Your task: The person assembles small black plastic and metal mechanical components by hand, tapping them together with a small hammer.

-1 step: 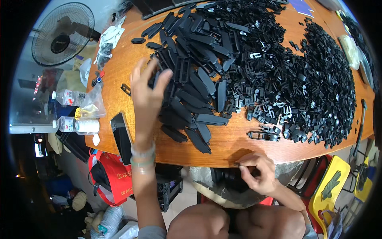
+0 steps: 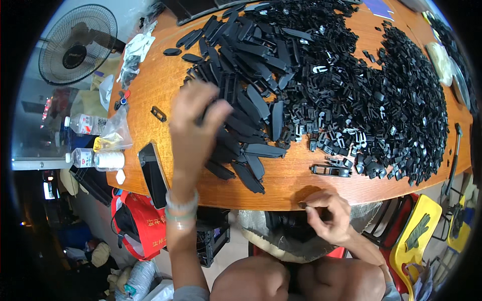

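My left hand (image 2: 193, 128) hovers over the left side of a pile of long black plastic pieces (image 2: 258, 103), a little blurred. Its fingers are curved and the thumb stands apart; nothing shows between them, though part of the grasp is hidden. At the near table edge, my right hand (image 2: 330, 215) pinches a small dark plastic part (image 2: 302, 204) between thumb and fingertips. A large heap of small black clips (image 2: 346, 100) spreads to the right of the long pieces. In front of that heap lies a slotted black plastic frame (image 2: 331, 171).
A phone (image 2: 153, 175) and a single black part (image 2: 158, 114) lie left of my left hand. Plastic bottles (image 2: 83, 158) stand at the left. Below the near edge, an open sack (image 2: 286, 236) sits over my lap. A yellow chair (image 2: 414, 236) holds a glove.
My left hand has moved to the right over the long pieces, its fingers more curled. The right hand stays at the edge with its pinch kept. The view has shifted slightly.
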A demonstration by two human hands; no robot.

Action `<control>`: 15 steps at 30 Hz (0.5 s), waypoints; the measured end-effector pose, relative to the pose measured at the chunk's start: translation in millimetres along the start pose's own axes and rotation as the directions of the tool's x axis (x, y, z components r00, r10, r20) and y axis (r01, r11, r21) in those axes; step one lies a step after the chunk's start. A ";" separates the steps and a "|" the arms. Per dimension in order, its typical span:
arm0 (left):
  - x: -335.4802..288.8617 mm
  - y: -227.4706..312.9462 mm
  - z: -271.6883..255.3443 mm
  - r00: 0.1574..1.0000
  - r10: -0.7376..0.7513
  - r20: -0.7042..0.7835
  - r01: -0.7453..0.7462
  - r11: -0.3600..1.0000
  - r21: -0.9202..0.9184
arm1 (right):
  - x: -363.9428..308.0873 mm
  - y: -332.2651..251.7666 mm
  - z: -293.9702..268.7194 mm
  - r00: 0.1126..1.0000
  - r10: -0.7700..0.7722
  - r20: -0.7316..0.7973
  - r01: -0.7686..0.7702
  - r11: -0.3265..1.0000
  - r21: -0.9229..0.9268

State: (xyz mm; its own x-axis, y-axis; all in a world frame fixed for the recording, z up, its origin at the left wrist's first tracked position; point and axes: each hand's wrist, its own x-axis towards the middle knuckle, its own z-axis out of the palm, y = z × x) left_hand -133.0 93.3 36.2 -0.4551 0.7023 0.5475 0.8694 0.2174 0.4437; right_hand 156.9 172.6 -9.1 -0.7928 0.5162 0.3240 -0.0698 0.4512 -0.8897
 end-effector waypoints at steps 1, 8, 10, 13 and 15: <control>-13.6 17.3 -6.5 0.971 0.162 0.174 -0.148 0.985 -0.092 | -1.9 -2.4 -2.5 0.999 0.015 -0.032 -0.015 1.000 -0.008; -40.5 63.6 2.2 0.792 0.397 0.465 -0.535 0.817 0.214 | -13.7 -2.7 -22.2 0.975 0.069 -0.211 -0.068 0.998 0.011; -44.1 61.9 5.1 0.806 0.391 0.445 -0.510 0.841 0.183 | -15.3 -1.1 -24.2 0.962 0.014 -0.273 -0.023 0.999 -0.030; -49.7 76.8 9.9 0.836 0.375 0.400 -0.480 0.853 0.203 | -14.7 -3.7 -27.4 0.969 0.018 -0.248 -0.033 0.998 -0.057; -61.2 94.3 17.9 0.962 0.273 0.019 -0.268 0.953 -0.140 | -14.7 -4.7 -28.1 0.963 0.028 -0.268 -0.040 0.999 -0.038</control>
State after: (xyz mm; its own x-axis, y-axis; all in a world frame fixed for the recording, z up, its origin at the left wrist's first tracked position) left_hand -19.7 83.0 31.8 -0.1967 0.7478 0.6341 0.9235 -0.0758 0.3759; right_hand 185.9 183.4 -0.6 -0.6035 0.7047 0.3731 -0.0156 0.4574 -0.8891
